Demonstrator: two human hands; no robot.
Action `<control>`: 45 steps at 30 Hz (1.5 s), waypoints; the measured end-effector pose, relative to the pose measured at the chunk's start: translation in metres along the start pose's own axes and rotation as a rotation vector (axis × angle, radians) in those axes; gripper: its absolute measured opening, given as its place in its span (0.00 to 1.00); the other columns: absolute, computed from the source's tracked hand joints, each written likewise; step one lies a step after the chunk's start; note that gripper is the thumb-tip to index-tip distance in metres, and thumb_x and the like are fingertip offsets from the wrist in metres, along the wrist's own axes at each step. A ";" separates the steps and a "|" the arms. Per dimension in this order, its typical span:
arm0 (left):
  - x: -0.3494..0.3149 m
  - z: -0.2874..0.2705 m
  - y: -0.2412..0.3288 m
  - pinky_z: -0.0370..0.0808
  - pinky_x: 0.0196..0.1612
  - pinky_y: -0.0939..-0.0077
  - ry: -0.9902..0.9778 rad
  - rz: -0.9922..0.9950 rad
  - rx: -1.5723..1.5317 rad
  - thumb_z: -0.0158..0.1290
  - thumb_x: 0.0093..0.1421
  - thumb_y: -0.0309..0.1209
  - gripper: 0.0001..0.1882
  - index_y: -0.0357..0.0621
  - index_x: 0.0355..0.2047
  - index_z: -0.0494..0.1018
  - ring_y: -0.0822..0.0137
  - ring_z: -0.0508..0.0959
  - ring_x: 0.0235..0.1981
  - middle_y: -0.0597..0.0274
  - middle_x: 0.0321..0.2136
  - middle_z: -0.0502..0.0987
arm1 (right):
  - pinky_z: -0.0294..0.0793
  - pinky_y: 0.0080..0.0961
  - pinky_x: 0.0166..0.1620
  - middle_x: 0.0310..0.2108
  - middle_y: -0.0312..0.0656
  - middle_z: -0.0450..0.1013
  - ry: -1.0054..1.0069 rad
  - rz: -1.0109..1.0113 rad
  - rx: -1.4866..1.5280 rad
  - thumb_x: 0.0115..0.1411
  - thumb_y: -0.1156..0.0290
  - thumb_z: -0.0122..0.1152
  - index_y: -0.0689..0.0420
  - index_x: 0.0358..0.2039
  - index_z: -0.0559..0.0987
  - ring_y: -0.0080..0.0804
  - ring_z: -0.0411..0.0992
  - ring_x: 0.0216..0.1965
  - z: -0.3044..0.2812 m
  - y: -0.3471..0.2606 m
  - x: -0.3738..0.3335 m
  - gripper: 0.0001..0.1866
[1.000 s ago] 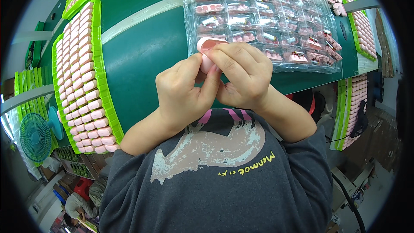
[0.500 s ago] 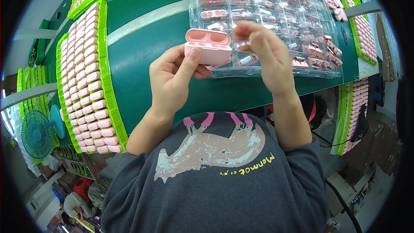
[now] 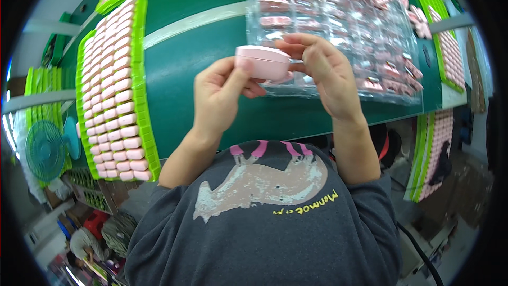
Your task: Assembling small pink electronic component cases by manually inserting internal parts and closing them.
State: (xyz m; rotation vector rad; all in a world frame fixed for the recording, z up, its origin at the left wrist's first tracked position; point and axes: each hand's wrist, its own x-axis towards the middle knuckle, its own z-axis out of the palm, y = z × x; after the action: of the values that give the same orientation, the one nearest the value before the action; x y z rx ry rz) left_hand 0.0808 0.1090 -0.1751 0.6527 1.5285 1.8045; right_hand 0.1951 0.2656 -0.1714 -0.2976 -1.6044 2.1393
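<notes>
My left hand [image 3: 219, 92] grips a pale pink earbud charging case [image 3: 263, 63], thumb on its front and fingers behind. The lid is down on the body. At the case's right end is my right hand [image 3: 328, 71], fingers apart and slightly blurred, tips by the lid's back right corner; whether they touch it I cannot tell. Beyond both hands lies a clear plastic compartment tray [image 3: 255, 26] with many small pink parts in its pockets.
A bright green tray [image 3: 141, 37] with rows of pink cases stands on the green table [image 3: 185, 63] at left. Another green tray [image 3: 100, 6] is at the far left, and one [image 3: 436, 39] at far right. Loose pink pieces [image 3: 420, 24] lie beside it. A fan [image 3: 46, 150] stands at left.
The charging case's lid has gone from open to down. My right hand has come in against the case's right end. The whole view has shifted slightly.
</notes>
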 end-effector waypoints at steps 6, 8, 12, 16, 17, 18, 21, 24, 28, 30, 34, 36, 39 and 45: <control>0.004 -0.015 0.001 0.75 0.36 0.77 -0.168 0.129 0.232 0.58 0.53 0.24 0.24 0.35 0.51 0.68 0.67 0.78 0.33 0.57 0.33 0.77 | 0.74 0.23 0.43 0.35 0.42 0.76 -0.111 -0.006 -0.507 0.45 0.83 0.65 0.61 0.56 0.64 0.27 0.75 0.36 0.008 -0.011 -0.006 0.35; -0.004 -0.026 0.013 0.74 0.39 0.70 -0.264 0.219 0.541 0.59 0.48 0.22 0.33 0.38 0.56 0.63 0.58 0.78 0.36 0.52 0.35 0.75 | 0.74 0.27 0.43 0.35 0.43 0.76 -0.270 -0.064 -0.649 0.45 0.83 0.65 0.58 0.58 0.64 0.32 0.76 0.36 0.018 -0.013 -0.004 0.37; -0.014 -0.044 0.030 0.72 0.38 0.64 -0.384 0.253 0.938 0.57 0.48 0.21 0.31 0.44 0.55 0.66 0.55 0.75 0.34 0.53 0.33 0.71 | 0.74 0.30 0.44 0.36 0.44 0.76 -0.372 -0.129 -0.794 0.46 0.79 0.66 0.56 0.60 0.62 0.36 0.76 0.39 0.047 -0.015 0.001 0.39; -0.015 -0.124 0.050 0.72 0.38 0.69 -0.145 0.319 1.025 0.54 0.47 0.17 0.19 0.47 0.41 0.77 0.57 0.74 0.35 0.57 0.31 0.71 | 0.72 0.30 0.46 0.39 0.45 0.75 -0.217 -0.145 -0.924 0.46 0.74 0.67 0.56 0.61 0.62 0.36 0.74 0.40 0.040 -0.022 0.009 0.40; -0.019 -0.152 0.060 0.72 0.40 0.71 -0.016 0.275 1.019 0.52 0.48 0.15 0.19 0.46 0.39 0.77 0.61 0.75 0.37 0.57 0.32 0.74 | 0.72 0.30 0.47 0.41 0.44 0.74 -0.201 -0.123 -0.891 0.47 0.75 0.66 0.55 0.62 0.61 0.35 0.74 0.40 0.033 -0.023 0.009 0.40; -0.019 -0.196 0.062 0.73 0.37 0.70 0.010 0.365 1.098 0.51 0.45 0.13 0.20 0.43 0.39 0.76 0.60 0.74 0.36 0.56 0.35 0.74 | 0.71 0.29 0.47 0.41 0.43 0.74 -0.174 -0.093 -0.889 0.48 0.75 0.66 0.55 0.62 0.61 0.33 0.73 0.41 0.028 -0.025 0.007 0.40; -0.071 -0.295 0.088 0.73 0.45 0.73 0.446 0.212 1.242 0.52 0.42 0.14 0.20 0.40 0.38 0.77 0.62 0.76 0.40 0.58 0.38 0.76 | 0.70 0.28 0.48 0.42 0.43 0.73 -0.135 -0.034 -0.870 0.49 0.76 0.65 0.56 0.62 0.61 0.31 0.72 0.42 0.009 -0.028 0.005 0.38; -0.163 -0.404 0.091 0.73 0.47 0.70 0.766 0.074 1.541 0.52 0.47 0.20 0.15 0.40 0.37 0.78 0.57 0.76 0.43 0.54 0.41 0.77 | 0.69 0.27 0.49 0.44 0.44 0.73 -0.082 0.008 -0.835 0.51 0.76 0.63 0.57 0.62 0.61 0.30 0.72 0.43 -0.004 -0.031 0.005 0.37; -0.264 -0.487 0.053 0.73 0.46 0.67 0.871 -0.304 1.575 0.53 0.49 0.22 0.10 0.39 0.34 0.77 0.53 0.77 0.42 0.50 0.38 0.77 | 0.69 0.25 0.50 0.46 0.45 0.71 -0.073 -0.009 -0.816 0.56 0.76 0.59 0.59 0.63 0.58 0.29 0.71 0.44 -0.015 -0.036 0.014 0.34; -0.286 -0.514 0.017 0.72 0.48 0.67 0.864 -0.282 1.424 0.53 0.49 0.21 0.10 0.39 0.34 0.77 0.53 0.76 0.43 0.50 0.39 0.77 | 0.69 0.25 0.52 0.47 0.44 0.71 -0.066 -0.025 -0.821 0.57 0.77 0.58 0.60 0.63 0.58 0.27 0.71 0.44 -0.013 -0.040 0.010 0.33; -0.272 -0.527 -0.007 0.67 0.54 0.62 0.649 -0.324 1.620 0.51 0.53 0.25 0.13 0.37 0.40 0.76 0.48 0.71 0.51 0.46 0.49 0.72 | 0.71 0.25 0.48 0.45 0.45 0.72 -0.011 -0.037 -0.830 0.55 0.76 0.61 0.59 0.61 0.61 0.27 0.71 0.41 -0.010 -0.039 0.006 0.33; -0.287 -0.544 -0.009 0.63 0.59 0.63 0.612 -0.396 1.636 0.49 0.58 0.26 0.16 0.35 0.46 0.73 0.48 0.66 0.57 0.45 0.57 0.65 | 0.72 0.24 0.46 0.43 0.44 0.73 0.021 -0.083 -0.837 0.54 0.75 0.62 0.58 0.59 0.64 0.25 0.71 0.40 -0.012 -0.039 0.005 0.32; -0.319 -0.560 -0.023 0.58 0.62 0.65 0.688 -0.402 1.529 0.46 0.60 0.25 0.21 0.38 0.55 0.67 0.48 0.61 0.62 0.45 0.62 0.58 | 0.72 0.23 0.43 0.42 0.43 0.74 0.105 -0.114 -0.873 0.54 0.73 0.63 0.58 0.56 0.68 0.23 0.72 0.38 -0.041 -0.043 -0.007 0.28; -0.274 -0.515 0.007 0.53 0.64 0.58 0.926 -0.287 1.585 0.42 0.53 0.19 0.31 0.48 0.60 0.62 0.46 0.51 0.66 0.38 0.64 0.51 | 0.74 0.21 0.37 0.31 0.40 0.77 0.557 -0.116 -1.037 0.55 0.66 0.64 0.62 0.41 0.79 0.24 0.74 0.31 -0.154 -0.082 -0.017 0.16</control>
State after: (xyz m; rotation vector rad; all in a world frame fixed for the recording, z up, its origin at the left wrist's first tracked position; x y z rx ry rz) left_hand -0.1255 -0.4313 -0.2507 0.1070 3.3665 0.2453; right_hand 0.2939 0.4073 -0.1415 -0.9696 -2.1165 0.8348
